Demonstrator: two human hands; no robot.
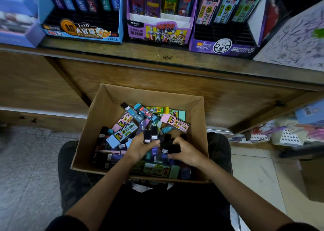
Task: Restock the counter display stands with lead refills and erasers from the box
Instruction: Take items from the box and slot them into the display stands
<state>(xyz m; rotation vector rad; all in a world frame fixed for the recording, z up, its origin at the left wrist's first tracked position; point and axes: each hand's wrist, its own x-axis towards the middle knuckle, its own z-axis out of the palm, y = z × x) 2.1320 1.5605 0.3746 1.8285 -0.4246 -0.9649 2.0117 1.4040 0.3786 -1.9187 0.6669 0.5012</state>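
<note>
An open cardboard box [105, 111] rests on my lap, filled with several lead refill cases in pink, blue, green, yellow and dark colours. Inside it, my left hand [140, 147] grips a few dark refill cases [150, 136] that stand up between its fingers. Beside it, my right hand [185, 151] curls round more dark refill cases [172, 145]. On the wooden counter above stand three displays: a blue stand [82, 32] with dark cases, a purple Ultraman stand [157, 33], and a purple stand [226, 44] with pastel cases.
The counter's front edge [166, 62] runs across above the box, with wooden cabinet doors below. A scribbled test paper [298, 41] lies at the right of the counter. Low shelves with packets [284, 132] are at the right. Tiled floor lies on both sides.
</note>
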